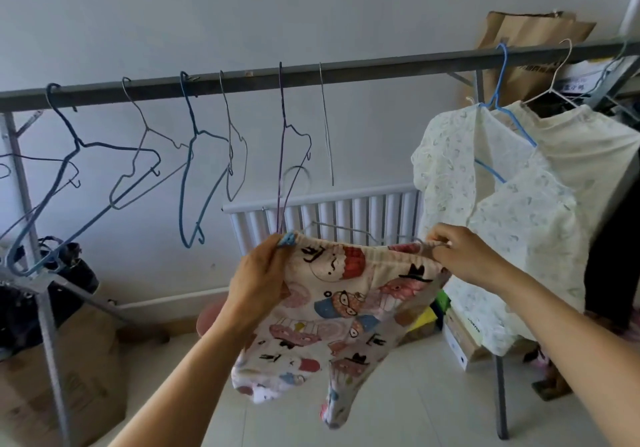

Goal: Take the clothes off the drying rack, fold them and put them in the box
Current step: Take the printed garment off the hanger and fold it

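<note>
So the printed pants (pixel 332 311) were hanging in mid-air below the rack bar (pixel 311 76), with the left hand (pixel 258 280) pinching one end of the waistband and the right hand (pixel 464 256) pinching the other, right where a thin wire hanger (pixel 346 230) seemed to be clipped on. Looked like they were mid-way off the hanger, not folded at all yet. Loads of empty hangers (pixel 194 155) dangled off to the left, so I'd guess most of the rack was done. Two pale tops (pixel 512 211) were on hangers to the right. A cardboard box (pixel 69 377) sat on the floor, lower left.
</note>
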